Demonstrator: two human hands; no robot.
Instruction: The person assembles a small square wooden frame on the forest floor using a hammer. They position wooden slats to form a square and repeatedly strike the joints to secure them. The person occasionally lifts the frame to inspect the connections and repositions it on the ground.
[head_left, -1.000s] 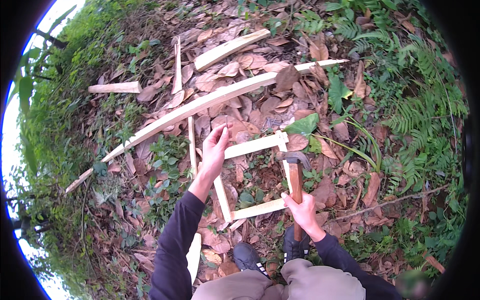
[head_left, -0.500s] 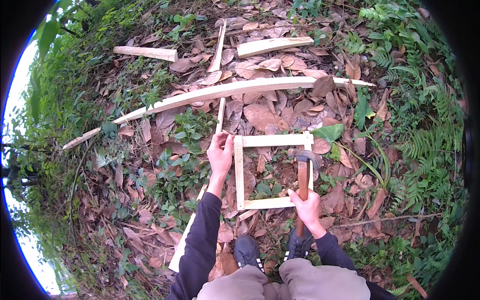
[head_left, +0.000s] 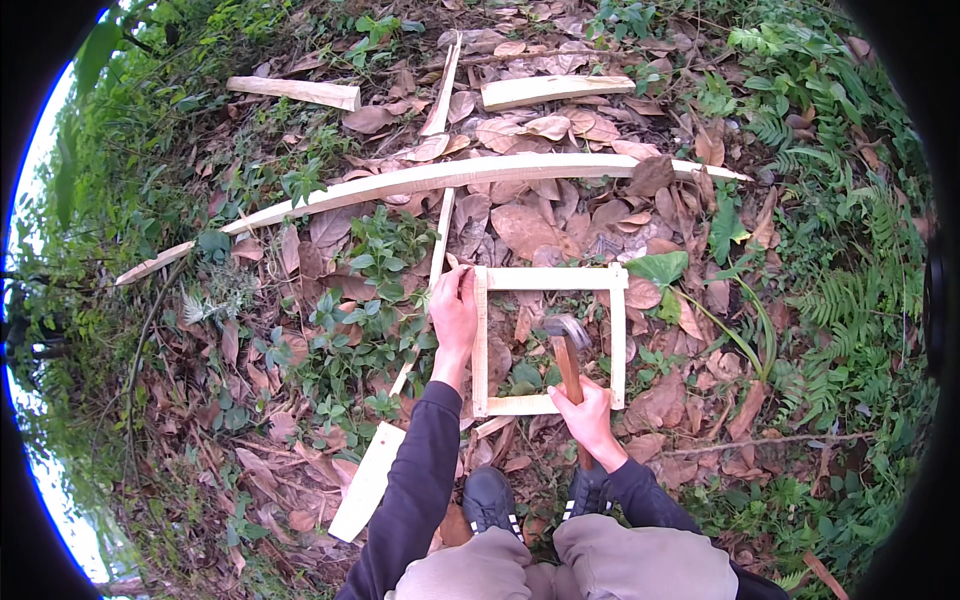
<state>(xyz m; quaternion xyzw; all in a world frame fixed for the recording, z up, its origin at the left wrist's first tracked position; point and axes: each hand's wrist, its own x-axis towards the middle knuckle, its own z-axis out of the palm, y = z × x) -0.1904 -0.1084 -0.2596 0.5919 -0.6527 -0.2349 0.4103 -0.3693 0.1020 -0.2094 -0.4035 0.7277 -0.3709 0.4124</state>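
Two hands now work at the frame [head_left: 548, 340], mid-picture on the leaf litter. Left hand [head_left: 454, 315] has shifted up to its upper-left corner, fingers pinched there. Right hand [head_left: 590, 415] stays clenched round the hammer [head_left: 567, 350], head now over the frame's middle.

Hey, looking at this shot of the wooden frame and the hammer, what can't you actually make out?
Head view, the only one:
- Whether the left hand pinches a nail at the wooden frame corner: too small, fingers cover it.
- Lower hammer handle: hidden inside the right hand.
- The frame's joints: too small to show fasteners.
- The long plank: its left end fades among leaves.
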